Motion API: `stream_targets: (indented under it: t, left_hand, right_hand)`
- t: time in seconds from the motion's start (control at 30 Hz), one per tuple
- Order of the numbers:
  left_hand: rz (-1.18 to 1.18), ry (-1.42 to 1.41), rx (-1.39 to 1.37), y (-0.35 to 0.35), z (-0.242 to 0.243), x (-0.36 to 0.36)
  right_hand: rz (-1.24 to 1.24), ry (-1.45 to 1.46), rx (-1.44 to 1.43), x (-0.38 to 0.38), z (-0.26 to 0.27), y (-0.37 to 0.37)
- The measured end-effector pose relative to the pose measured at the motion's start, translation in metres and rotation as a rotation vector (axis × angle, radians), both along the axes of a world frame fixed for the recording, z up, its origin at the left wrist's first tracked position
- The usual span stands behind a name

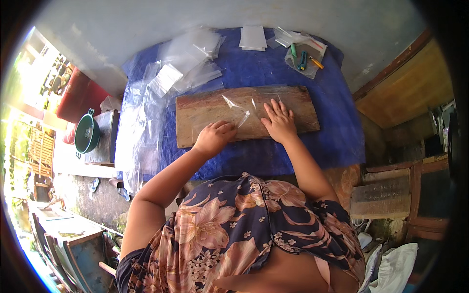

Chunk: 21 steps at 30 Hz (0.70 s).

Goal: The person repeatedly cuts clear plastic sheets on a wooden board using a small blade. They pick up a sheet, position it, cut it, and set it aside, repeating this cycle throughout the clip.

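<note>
A worn wooden board [198, 106] lies lengthwise before me on a blue plastic table cover [263, 73]. Clear plastic film [231, 102] is spread over the board, visible mainly by its glints and creases. My right hand [280, 122] presses palm down on the right half of the board, fingers apart. At the board's near edge, left of centre, my left hand [216, 135] rests with its fingers bent; whether they pinch the film is hidden.
Clear plastic sheets [194, 51] and a long plastic strip [141, 128] cover the table's left side. White cards [253, 38] lie at the back. Right of them, a plastic bag bears a teal cutter knife [302, 60] and an orange-handled tool [316, 63]. A green basin [87, 133] stands left.
</note>
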<state>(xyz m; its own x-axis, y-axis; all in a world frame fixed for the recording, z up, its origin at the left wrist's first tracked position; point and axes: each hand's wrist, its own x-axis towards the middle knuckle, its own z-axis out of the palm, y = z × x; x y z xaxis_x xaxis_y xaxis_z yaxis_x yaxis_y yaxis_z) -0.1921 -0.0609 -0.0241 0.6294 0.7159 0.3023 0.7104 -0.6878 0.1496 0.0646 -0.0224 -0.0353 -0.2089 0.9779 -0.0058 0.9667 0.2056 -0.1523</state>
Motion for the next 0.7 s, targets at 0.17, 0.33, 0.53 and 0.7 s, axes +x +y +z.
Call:
stream_targets:
  t: [0.17, 0.33, 0.53, 0.7]
  left_hand:
    - [0.005, 0.011, -0.012, -0.022, 0.021, -0.011]
    - [0.052, 0.004, -0.416, -0.040, 0.047, -0.017]
    - [0.528, 0.058, -0.266, 0.005, 0.006, 0.008]
    - [0.513, 0.194, -0.244, 0.027, 0.003, -0.004]
  right_hand:
    - [-0.044, -0.008, -0.007, 0.000, 0.005, 0.003]
    - [-0.058, -0.050, -0.009, -0.003, 0.010, 0.002]
    - [0.012, -0.050, 0.051, 0.006, 0.004, -0.002]
    - [0.033, -0.044, 0.045, 0.027, 0.006, 0.006]
